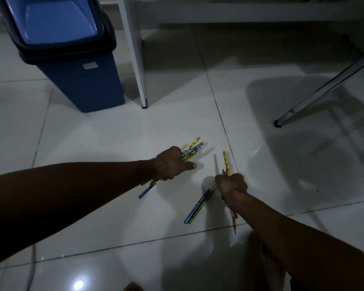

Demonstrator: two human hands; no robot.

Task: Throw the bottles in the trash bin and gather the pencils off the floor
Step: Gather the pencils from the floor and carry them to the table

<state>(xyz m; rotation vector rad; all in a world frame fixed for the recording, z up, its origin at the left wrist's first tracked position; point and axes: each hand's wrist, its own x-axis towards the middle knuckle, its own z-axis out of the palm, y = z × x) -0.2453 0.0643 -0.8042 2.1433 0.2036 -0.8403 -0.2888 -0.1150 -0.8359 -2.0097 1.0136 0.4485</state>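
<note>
Both fists clenched: left hand (172, 163) w/ slim printed pencils (190, 149), right hand (231, 184) w/ yellow pencil (226, 162); glossy tile floor (93, 143).

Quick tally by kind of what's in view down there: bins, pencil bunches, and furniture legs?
Blue plastic trash bin with a black rim: 1
Bunches of coloured pencils: 2, one in the left hand, one in the right hand
Furniture legs: 2, a white leg and a grey metal leg
Total: 5

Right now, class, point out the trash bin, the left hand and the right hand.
trash bin (86, 85): head view, front wall of the blue body.
left hand (171, 163): head view, back of the hand.
right hand (232, 183): head view, knuckles of the fist.
</note>
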